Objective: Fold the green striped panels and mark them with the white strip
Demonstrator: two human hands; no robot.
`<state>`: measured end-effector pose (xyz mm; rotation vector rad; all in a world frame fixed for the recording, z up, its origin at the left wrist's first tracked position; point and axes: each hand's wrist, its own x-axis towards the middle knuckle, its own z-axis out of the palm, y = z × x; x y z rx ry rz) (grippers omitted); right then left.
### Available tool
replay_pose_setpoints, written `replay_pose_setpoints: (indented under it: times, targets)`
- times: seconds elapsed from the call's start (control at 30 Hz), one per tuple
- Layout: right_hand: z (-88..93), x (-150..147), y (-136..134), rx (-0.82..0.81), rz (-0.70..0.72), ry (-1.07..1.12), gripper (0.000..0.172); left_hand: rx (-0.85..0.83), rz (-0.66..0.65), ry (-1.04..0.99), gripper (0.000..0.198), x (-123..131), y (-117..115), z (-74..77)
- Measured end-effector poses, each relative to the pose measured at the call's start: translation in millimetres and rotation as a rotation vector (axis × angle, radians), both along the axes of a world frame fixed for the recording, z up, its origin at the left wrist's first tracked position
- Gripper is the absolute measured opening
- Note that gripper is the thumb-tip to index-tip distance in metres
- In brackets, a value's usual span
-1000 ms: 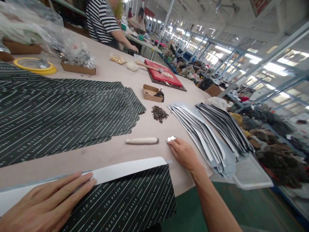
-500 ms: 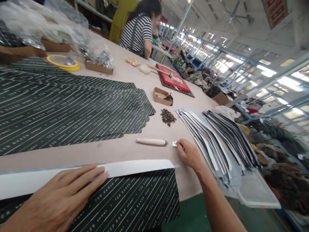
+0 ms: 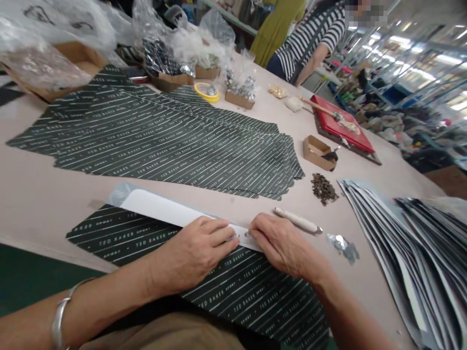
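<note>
A dark green striped printed sheet (image 3: 138, 233) with a folded white strip (image 3: 164, 210) along its far edge lies at the table's near edge. My left hand (image 3: 193, 253) rests flat on it, fingertips on the white strip. My right hand (image 3: 282, 245) sits beside it with fingertips pinched together on the strip, apparently on a tiny piece I cannot make out. A white-handled tool (image 3: 296, 221) lies just beyond my right hand. Small silver pieces (image 3: 342, 244) lie to its right.
A fanned spread of dark striped sheets (image 3: 164, 136) covers the table's middle. Stacked grey-backed sheets (image 3: 412, 253) lie right. A pile of dark eyelets (image 3: 323, 187), a small cardboard box (image 3: 316, 151), a red board (image 3: 343, 127), a yellow tape ring (image 3: 206, 91). A person in stripes (image 3: 310, 41) stands beyond.
My right hand left the silver pieces and came left onto the white strip. My left hand slid right to meet it. The view swung left.
</note>
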<state>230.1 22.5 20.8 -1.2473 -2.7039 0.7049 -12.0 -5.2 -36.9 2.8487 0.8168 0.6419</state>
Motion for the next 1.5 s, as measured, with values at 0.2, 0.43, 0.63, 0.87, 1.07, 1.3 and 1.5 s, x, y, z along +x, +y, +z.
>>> replay_pose_setpoints:
  times: [0.2,0.43,0.63,0.87,1.07,1.3,1.5]
  targets:
    - [-4.8,-19,11,0.071,0.178,-0.246,0.02,-0.018,-0.001,0.015,0.032,1,0,-2.5]
    - [3.6,-29,17,0.106,0.233,-0.374,0.018,-0.005,-0.011,0.011,0.032,-1,1,-3.9]
    - [7.0,-35,19,0.082,0.204,-0.379,0.017,0.006,-0.015,0.017,0.034,-1,-1,-5.7]
    - [-0.9,-29,15,-0.031,0.025,-0.272,0.022,0.037,0.0,0.014,0.034,0,1,-1.8]
    - [-10.2,-31,4,0.081,0.042,-0.291,0.015,0.062,-0.006,-0.017,0.032,0,1,-0.5]
    - [-9.2,-30,7,-0.099,-0.149,-0.163,0.022,0.044,-0.011,0.018,0.032,-1,0,-2.4]
    - [-17.8,-30,1,-0.073,-0.203,-0.137,0.025,0.037,-0.01,-0.002,0.031,-2,0,-1.7]
